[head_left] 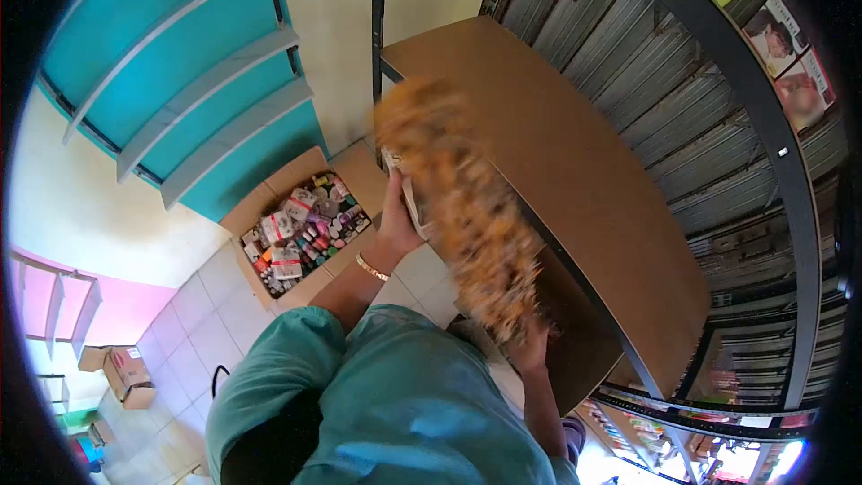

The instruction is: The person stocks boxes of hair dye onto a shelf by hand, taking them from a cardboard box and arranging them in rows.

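A long, fluffy orange-brown duster (471, 216), blurred by motion, stretches across the middle of the view beside the edge of a brown shelf board (575, 162). At its lower end is my right hand (530, 346), its fingers wrapped round the duster's end. My left hand (400, 216) is near the duster's upper part, closed on a pale, flat object (409, 193) that is partly hidden behind the fluff; what it is I cannot make out.
An open cardboard box (314, 233) full of bottles and packets stands on the tiled floor. Grey shelves (206, 81) hang on the turquoise wall. A smaller box (128, 375) lies further left. A black metal rack post (380, 18) rises beside the shelf board.
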Tool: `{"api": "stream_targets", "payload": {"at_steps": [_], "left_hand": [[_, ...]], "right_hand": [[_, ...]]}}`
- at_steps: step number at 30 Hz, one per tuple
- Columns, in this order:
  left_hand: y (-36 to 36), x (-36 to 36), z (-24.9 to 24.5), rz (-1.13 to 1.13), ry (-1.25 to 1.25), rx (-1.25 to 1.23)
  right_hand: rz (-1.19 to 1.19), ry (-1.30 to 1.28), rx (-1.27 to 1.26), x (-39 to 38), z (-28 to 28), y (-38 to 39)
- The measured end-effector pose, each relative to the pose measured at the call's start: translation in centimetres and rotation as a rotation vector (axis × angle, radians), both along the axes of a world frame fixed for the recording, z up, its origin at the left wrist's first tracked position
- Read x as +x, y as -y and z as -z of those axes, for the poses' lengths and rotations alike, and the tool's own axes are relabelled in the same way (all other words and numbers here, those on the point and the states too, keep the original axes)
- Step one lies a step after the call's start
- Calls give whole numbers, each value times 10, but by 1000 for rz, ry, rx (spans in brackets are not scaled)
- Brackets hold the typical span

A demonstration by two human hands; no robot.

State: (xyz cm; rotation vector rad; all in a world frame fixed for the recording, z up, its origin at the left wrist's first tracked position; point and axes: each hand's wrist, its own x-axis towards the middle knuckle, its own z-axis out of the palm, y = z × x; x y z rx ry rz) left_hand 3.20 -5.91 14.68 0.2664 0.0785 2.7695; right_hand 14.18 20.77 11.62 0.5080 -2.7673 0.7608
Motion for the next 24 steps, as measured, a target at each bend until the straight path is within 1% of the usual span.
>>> {"api": "stream_targets", "payload": {"at_steps": [1,2,3,4,5,8,9,11,13,14,16,17,18,19,20,21,22,23,24], "left_hand": [[5,-3,13,-179,86,-177],[3,-5,24,-176,-70,-201],[6,-5,12,-170,-229,-230],[7,-8,1,-165,-398,-261],[5,-8,-2,-134,-360,-200],[6,-13,17,-83,-83,-144],[1,-9,-6,-163,-152,-107],[7,-3,2,-163,-189,-217],[13,1,-1,-214,-265,-472],[15,3,-3,-237,-303,-599],[26,5,-3,-453,-437,-1238],[33,8,-7,-412,-396,-1408],[39,11,-17,-355,-362,-1575],[43,6,-10,-451,-516,-1512],[42,5,-15,-550,-666,-1433],[42,8,-19,-564,-653,-1406],[45,7,-4,-448,-580,-1283],[52,3,22,-347,-507,-1158],[52,4,31,-307,-378,-1011]], "right_hand": [[68,95,-172,-5,1,-3],[142,173,-354,-9,1,-6],[187,244,-574,-15,-3,-5],[228,306,-799,-21,-21,4],[234,300,-706,-10,-42,18],[-223,-131,-116,14,-26,21],[-170,172,-113,18,4,3],[108,113,-356,5,27,3],[374,309,-513,-7,10,3],[235,203,-483,-4,0,-2],[-48,-13,-420,-2,-19,-15],[-289,-167,-230,-5,-30,-27],[-128,22,-173,-5,-44,-32],[35,210,-114,-4,-58,-35],[99,231,-83,-4,-63,-38],[161,254,-51,-4,-67,-41],[122,111,-48,-5,-69,-43],[72,-37,-43,-11,-70,-45],[-15,-28,-77,-14,-69,-42]]}}
